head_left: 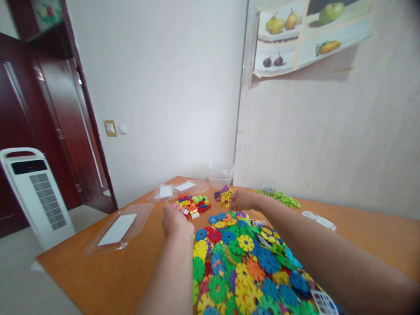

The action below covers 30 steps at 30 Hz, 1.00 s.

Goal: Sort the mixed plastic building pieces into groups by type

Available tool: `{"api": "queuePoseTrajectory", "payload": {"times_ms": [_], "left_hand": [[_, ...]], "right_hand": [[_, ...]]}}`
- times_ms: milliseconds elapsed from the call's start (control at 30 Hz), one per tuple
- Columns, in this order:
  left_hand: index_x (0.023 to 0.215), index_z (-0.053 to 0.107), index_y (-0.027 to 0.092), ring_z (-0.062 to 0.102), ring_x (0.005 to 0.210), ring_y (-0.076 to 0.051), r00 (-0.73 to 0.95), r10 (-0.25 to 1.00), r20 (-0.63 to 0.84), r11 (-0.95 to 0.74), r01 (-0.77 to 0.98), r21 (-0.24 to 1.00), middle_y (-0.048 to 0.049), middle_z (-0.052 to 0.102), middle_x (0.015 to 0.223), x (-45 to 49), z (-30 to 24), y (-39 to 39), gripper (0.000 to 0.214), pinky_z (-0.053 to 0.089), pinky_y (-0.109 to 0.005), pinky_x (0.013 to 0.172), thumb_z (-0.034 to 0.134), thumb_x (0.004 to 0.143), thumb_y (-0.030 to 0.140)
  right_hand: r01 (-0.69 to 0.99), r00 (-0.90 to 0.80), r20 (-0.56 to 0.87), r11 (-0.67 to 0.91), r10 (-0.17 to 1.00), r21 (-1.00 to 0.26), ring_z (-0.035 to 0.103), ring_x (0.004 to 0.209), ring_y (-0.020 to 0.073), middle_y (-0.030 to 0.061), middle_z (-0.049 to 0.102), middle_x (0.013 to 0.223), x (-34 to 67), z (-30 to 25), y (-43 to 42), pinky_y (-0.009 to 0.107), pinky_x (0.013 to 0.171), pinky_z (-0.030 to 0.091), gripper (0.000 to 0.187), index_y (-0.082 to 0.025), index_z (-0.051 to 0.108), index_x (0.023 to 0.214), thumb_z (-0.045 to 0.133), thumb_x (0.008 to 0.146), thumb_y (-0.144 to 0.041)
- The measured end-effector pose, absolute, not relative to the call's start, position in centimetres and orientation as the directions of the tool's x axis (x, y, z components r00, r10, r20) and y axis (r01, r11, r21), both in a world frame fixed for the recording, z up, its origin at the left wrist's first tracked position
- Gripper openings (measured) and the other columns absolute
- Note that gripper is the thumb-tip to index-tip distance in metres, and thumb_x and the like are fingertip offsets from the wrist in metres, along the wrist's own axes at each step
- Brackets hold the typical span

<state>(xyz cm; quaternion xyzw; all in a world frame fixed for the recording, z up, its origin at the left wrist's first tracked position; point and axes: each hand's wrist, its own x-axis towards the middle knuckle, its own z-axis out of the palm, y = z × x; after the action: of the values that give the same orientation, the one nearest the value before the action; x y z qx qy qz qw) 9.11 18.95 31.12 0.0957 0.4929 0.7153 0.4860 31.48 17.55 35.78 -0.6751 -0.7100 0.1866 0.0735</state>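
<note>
My left hand is closed, fingers curled, at the near left side of a pile of small toy building bricks in red, yellow, orange, white and green. What it holds, if anything, is hidden. My right hand is also closed, fingers pointing down, right beside a small heap of yellow plastic pieces with purple pieces behind them. Its fingertips are too hidden to show what is in them. Between and below my forearms spreads a large heap of slotted plastic discs in many colours.
Transparent lids with white labels lie along the table's left side. Clear plastic tubs stand stacked in the back corner. Green pieces and white pieces lie at the right. A white fan unit stands left of the table.
</note>
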Motion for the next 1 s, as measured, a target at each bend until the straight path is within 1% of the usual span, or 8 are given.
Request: {"api": "queuePoseTrajectory", "payload": {"times_ms": [100,167,267,367,600,800,1000], "left_hand": [[0.092,0.063,0.016,0.067,0.101,-0.02,-0.512,0.786,-0.347,-0.044,-0.605,0.795,-0.01,0.068,0.109,9.1,31.0,19.1,0.037,0.051,-0.034,0.089,0.038,0.092,0.042],[0.092,0.063,0.016,0.067,0.101,-0.02,-0.514,0.784,-0.348,-0.046,-0.607,0.793,-0.0105,0.068,0.108,9.1,30.9,19.2,0.037,0.052,-0.034,0.088,0.038,0.092,0.043],[0.092,0.063,0.016,0.067,0.102,-0.02,-0.518,0.781,-0.348,-0.051,-0.609,0.791,-0.0113,0.067,0.108,9.1,30.8,19.3,0.037,0.052,-0.034,0.088,0.038,0.092,0.043],[0.092,0.064,0.015,0.067,0.101,-0.021,-0.518,0.781,-0.348,-0.053,-0.61,0.791,-0.0119,0.067,0.106,9.1,30.8,19.4,0.036,0.052,-0.035,0.088,0.04,0.092,0.042],[0.091,0.064,0.015,0.068,0.101,-0.022,-0.518,0.778,-0.354,-0.052,-0.616,0.786,-0.0124,0.068,0.107,9.2,30.9,19.2,0.036,0.053,-0.035,0.086,0.041,0.092,0.043],[0.09,0.064,0.015,0.067,0.101,-0.021,-0.507,0.782,-0.362,-0.047,-0.627,0.778,-0.013,0.068,0.108,9.3,30.8,19.3,0.038,0.053,-0.035,0.087,0.038,0.093,0.044],[0.093,0.064,0.015,0.067,0.1,-0.021,-0.503,0.788,-0.356,-0.051,-0.628,0.776,-0.0122,0.067,0.106,9.3,30.8,19.3,0.039,0.053,-0.035,0.088,0.038,0.094,0.044]], "right_hand": [[0.913,-0.099,-0.058,0.067,0.993,-0.402,0.057,0.059,0.0097,-0.0014,0.065,0.066,29.9,35.9,18.3,0.018,0.053,0.039,0.009,-0.016,0.07,0.075,0.063,0.076,-0.02],[0.908,-0.113,0.011,0.107,0.994,-0.406,0.057,0.061,0.0094,-0.0012,0.068,0.07,28.2,35.9,18.8,0.017,0.053,0.038,0.01,-0.016,0.071,0.079,0.064,0.077,-0.022],[0.907,-0.135,0.114,0.169,0.984,-0.385,0.061,0.07,0.0114,-0.0001,0.071,0.078,25.4,35.8,19.9,0.018,0.056,0.039,0.012,-0.018,0.073,0.085,0.066,0.078,-0.025],[0.913,-0.149,0.176,0.204,0.973,-0.353,0.063,0.077,0.0139,0.0005,0.074,0.084,22.9,35.8,21.1,0.02,0.06,0.041,0.014,-0.022,0.075,0.087,0.066,0.078,-0.028],[0.929,-0.119,0.228,0.189,0.966,-0.317,0.066,0.087,0.0172,0.0032,0.076,0.097,19.9,35.5,23.5,0.021,0.068,0.045,0.018,-0.024,0.077,0.091,0.065,0.08,-0.031],[0.929,-0.11,0.247,0.188,0.963,-0.319,0.067,0.088,0.0171,0.0032,0.076,0.1,20.3,35.6,23.5,0.022,0.069,0.045,0.026,-0.025,0.075,0.102,0.059,0.084,-0.031],[0.942,-0.065,0.202,0.127,0.977,-0.312,0.067,0.08,0.0159,0.004,0.076,0.092,23.6,35.8,22.2,0.02,0.065,0.045,0.022,-0.021,0.076,0.096,0.06,0.081,-0.024]]}}
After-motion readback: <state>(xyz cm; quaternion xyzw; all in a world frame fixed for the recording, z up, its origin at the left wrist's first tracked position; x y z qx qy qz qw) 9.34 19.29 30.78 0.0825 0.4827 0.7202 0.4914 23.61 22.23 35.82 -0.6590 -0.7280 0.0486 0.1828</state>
